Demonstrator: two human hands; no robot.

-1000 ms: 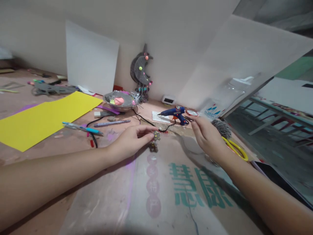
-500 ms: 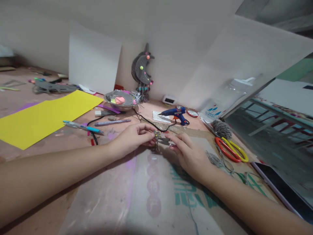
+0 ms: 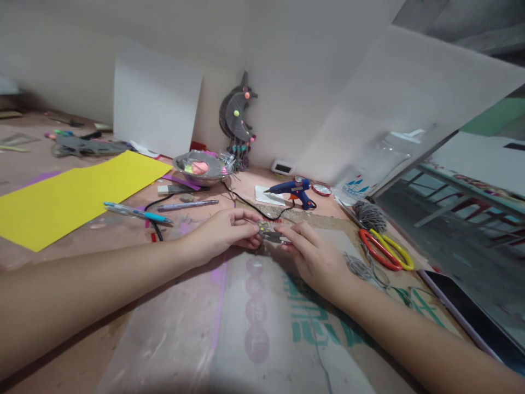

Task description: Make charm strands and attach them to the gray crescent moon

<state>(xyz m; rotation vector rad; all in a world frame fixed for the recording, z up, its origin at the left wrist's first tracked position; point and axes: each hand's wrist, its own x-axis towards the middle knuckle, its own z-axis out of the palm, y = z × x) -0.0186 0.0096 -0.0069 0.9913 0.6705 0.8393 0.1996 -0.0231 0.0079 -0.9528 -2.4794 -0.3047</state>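
My left hand [image 3: 223, 232] pinches a small beaded object [image 3: 263, 227] just above a clear plastic sheet with green print [image 3: 311, 323]. My right hand [image 3: 314, 257] meets it from the right, fingers closed on a small metal tool [image 3: 274, 237] that looks like thread snips, its tip against the beaded object. Both hands sit at the middle of the worktable, fingertips almost touching.
A blue glue gun [image 3: 293, 190] with a black cord lies behind the hands. Red and yellow scissors [image 3: 385, 249] and grey yarn [image 3: 370, 215] lie right. A foil bowl [image 3: 200, 167], pens [image 3: 137, 213], a yellow sheet [image 3: 74, 194], a grey moon ornament [image 3: 238, 120] and a dark phone [image 3: 471, 320] are around.
My right hand came back from near the glue gun to the beaded object, now holding the small metal tool against it. My left hand stayed in place.
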